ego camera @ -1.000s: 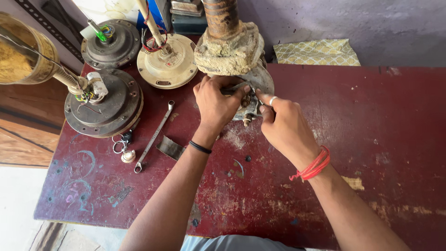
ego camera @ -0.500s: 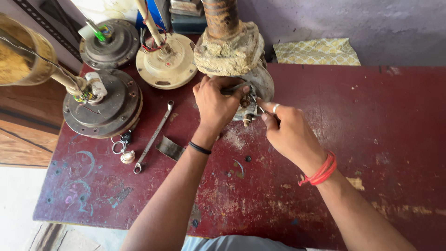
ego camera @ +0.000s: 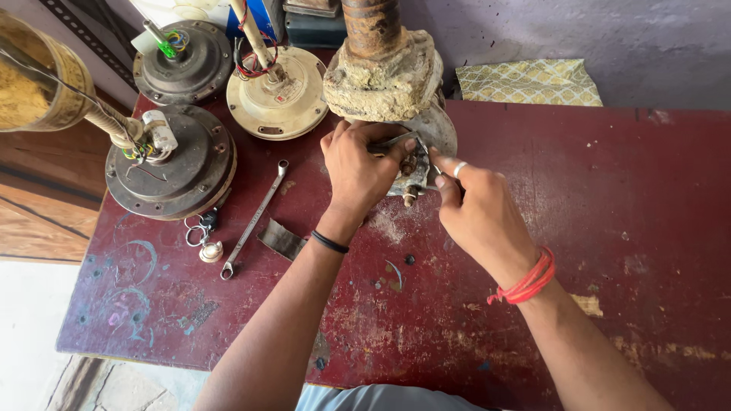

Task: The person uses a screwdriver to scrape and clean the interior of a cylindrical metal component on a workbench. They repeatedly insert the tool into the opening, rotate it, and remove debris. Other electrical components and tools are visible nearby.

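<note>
Far left of the fingers, a dark ceiling-fan motor housing [ego camera: 171, 164] sits on the red table [ego camera: 655, 228] with a brass-coloured canopy [ego camera: 34, 84] on its rod; behind it lie a second dark motor [ego camera: 186, 61] and a cream motor [ego camera: 278, 95] with loose wires. Nearer, a key ring [ego camera: 199, 232], a combination spanner [ego camera: 253, 219] and a dark metal strip [ego camera: 282, 238] lie left of the left wrist.

The left hand [ego camera: 358, 164] closes its fingers [ego camera: 381, 137] around a small grimy metal fitting [ego camera: 411, 171], bracing it just below the crusted, rusty pipe mount [ego camera: 384, 76]. The right hand [ego camera: 476, 209] pinches a thin tool or part at the fitting's right edge; what exactly it is cannot be told.

The step looks like freeing or adjusting a small fastener on the fitting. The next move likely calls for a steady brace from the left hand and a fine twist from the right. The overhanging mount crowds the fingers from above; a yellow patterned cloth [ego camera: 529, 82] lies clear behind.
</note>
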